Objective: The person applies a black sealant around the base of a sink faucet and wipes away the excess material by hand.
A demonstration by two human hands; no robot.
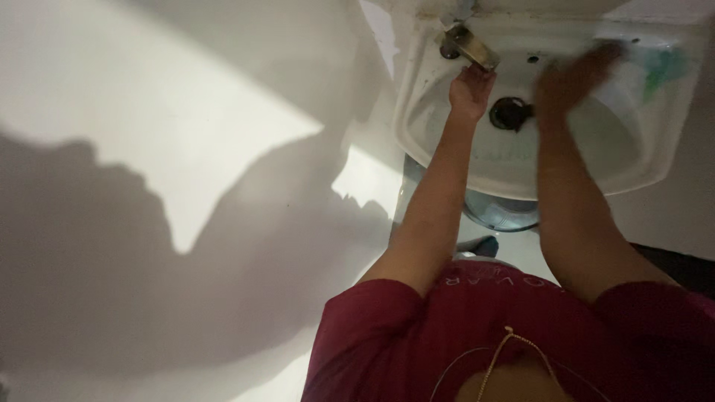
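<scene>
Sink [447, 160]: keep your left hand [469, 89] cupped under the tap [468, 45] at twelve o'clock; your right hand [573, 74] is blurred, so I can't tell its fingers.

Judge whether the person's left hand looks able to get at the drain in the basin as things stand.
Probably yes. The left hand is at the tap, beside the drain, with bare basin between them. The blurred right hand lies on the drain's other side.
</scene>
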